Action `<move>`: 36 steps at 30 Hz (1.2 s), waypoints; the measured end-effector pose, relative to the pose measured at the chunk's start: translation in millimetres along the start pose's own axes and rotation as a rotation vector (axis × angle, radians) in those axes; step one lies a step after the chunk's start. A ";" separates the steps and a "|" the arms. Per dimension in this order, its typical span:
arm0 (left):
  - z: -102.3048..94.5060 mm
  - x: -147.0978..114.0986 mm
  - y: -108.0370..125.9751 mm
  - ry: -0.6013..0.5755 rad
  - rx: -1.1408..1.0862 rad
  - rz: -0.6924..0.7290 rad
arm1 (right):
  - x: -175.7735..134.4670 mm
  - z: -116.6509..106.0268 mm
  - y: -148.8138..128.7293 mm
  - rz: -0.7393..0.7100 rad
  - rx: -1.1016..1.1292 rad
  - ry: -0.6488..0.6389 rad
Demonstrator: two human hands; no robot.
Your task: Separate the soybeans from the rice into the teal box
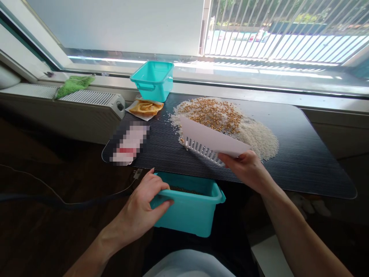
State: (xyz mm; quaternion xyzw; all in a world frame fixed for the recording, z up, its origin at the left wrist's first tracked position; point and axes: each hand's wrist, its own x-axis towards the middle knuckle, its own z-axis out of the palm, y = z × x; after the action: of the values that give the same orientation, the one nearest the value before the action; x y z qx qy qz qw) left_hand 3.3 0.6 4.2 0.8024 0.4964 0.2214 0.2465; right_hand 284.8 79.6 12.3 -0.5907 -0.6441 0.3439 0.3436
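My left hand (pixel 150 200) grips the near left rim of a turquoise plastic bin (pixel 187 215), which sits below the table's front edge. Some dark grainy stuff shows inside that bin. In my right hand (pixel 248 167) is a white plastic piece with slots along one side (pixel 213 138), held tilted over the table. Just behind it lies a spread pile of white rice (pixel 259 140), with yellow-orange round grains, perhaps dried peas (pixel 213 111), heaped on its left and middle. The white piece hides part of the pile's near edge.
A second turquoise bin (pixel 152 86) stands at the table's back left. Before it, a folded yellow cloth (pixel 146 107) lies on white paper. A blurred-out item (pixel 131 144) rests at the table's left end. A green cloth (pixel 75 84) drapes over the radiator (pixel 92 98).
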 end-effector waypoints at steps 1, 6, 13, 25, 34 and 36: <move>0.0 0.1 -0.2 -0.006 -0.002 0.001 | 0.3 -1.2 0.5 0.018 -0.008 0.015; -0.3 1.1 -0.3 -0.022 0.003 -0.006 | 5.4 -2.8 -0.7 0.057 -0.019 0.060; 0.2 1.4 -0.3 -0.010 0.001 -0.011 | 8.1 0.4 -7.7 0.003 0.013 0.010; -0.8 0.1 -1.2 -0.008 -0.002 -0.023 | 18.0 1.8 -12.3 -0.061 -0.021 -0.058; -5.8 -3.6 -5.1 0.053 0.035 -0.041 | 2.3 -2.5 -10.9 -0.060 0.025 -0.090; -6.4 -4.8 -6.5 0.069 0.043 -0.039 | -2.9 -4.4 -10.7 -0.056 0.059 -0.114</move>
State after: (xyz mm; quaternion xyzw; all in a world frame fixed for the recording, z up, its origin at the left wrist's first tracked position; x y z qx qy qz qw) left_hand -7.0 -0.1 4.7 0.7897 0.5247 0.2334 0.2160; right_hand 283.1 76.1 23.6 -0.5412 -0.6686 0.3862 0.3332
